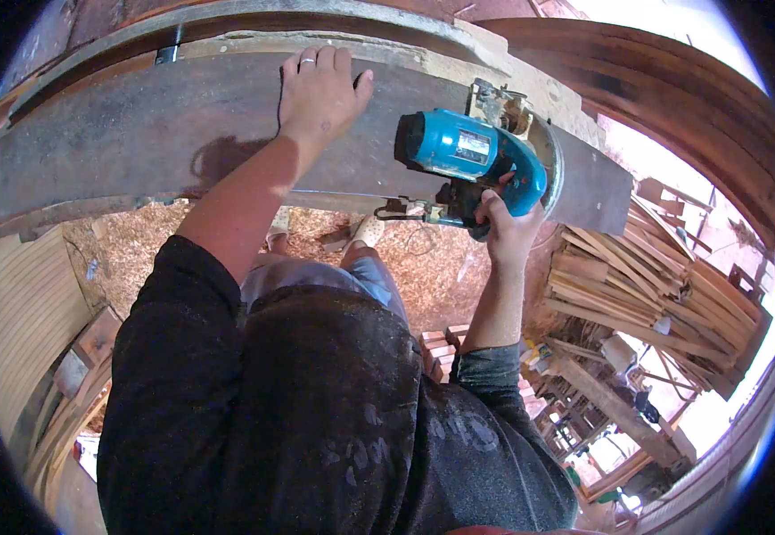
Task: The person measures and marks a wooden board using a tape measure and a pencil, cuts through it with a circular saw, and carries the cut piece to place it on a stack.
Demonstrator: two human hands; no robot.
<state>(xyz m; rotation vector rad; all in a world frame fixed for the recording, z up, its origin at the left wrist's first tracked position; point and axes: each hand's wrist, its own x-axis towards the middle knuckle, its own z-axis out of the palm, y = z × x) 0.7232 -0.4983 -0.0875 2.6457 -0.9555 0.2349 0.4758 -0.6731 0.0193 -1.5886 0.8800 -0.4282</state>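
Note:
My right hand (pixel 510 227) is closed around the handle of a blue circular saw (pixel 463 145). The saw sits on a long dark wooden board (pixel 173 111), toward the board's right end, with its motor housing pointing left. Its blade is hidden from this view. Left of the saw, my left hand (pixel 323 94) lies open on the same board, fingertips near the far edge and thumb apart, a ring on one finger. A clamp-like metal fitting (pixel 405 210) shows at the near edge, just left of my right hand.
Light timber (pixel 459 67) runs along the board's far side. A large curved brown wooden piece (pixel 646 89) stands at the upper right. Stacked wood strips (pixel 646 285) lie to the right. Wood shavings (pixel 441 276) cover the ground by my feet. A slatted panel (pixel 26 303) is at left.

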